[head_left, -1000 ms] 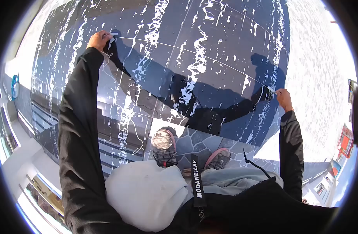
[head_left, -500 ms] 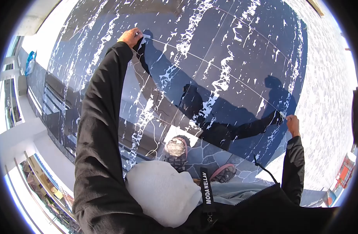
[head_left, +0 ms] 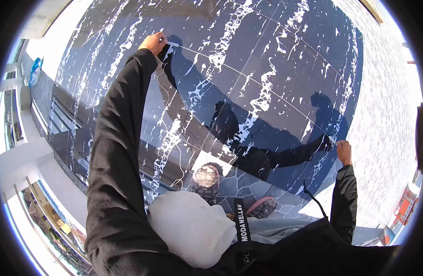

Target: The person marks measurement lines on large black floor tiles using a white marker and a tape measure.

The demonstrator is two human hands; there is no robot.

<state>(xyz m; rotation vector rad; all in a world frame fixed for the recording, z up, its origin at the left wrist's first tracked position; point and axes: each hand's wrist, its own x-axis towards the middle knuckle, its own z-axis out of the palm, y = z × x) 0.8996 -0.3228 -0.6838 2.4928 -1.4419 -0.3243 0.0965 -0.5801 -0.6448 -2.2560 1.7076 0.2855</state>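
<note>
My left hand [head_left: 153, 43] is closed in a pinch at the upper left, against a dark, glossy tiled surface with white veins [head_left: 285, 60]. A small white strip [head_left: 173, 44] shows at its fingertips. A thin white string [head_left: 210, 59] runs from there, over or close along a tile joint, toward my right hand. Slack pale string [head_left: 180, 161] also hangs below the left hand. At the lower right, my right hand [head_left: 344, 152] pinches the string's other end near the tile surface. Its fingertips are partly hidden.
My shoes [head_left: 206, 178] stand on stone-patterned paving [head_left: 248, 182] by the tiles' lower edge. A pale stone-patterned surface [head_left: 386, 110] borders the right side. A blue bag-like item [head_left: 35, 71] lies far left. My body's shadow crosses the tiles.
Both hands keep their pinches at nearly the same places. My right hand sits slightly lower and further left in the view. The camera view has shifted a little.
</note>
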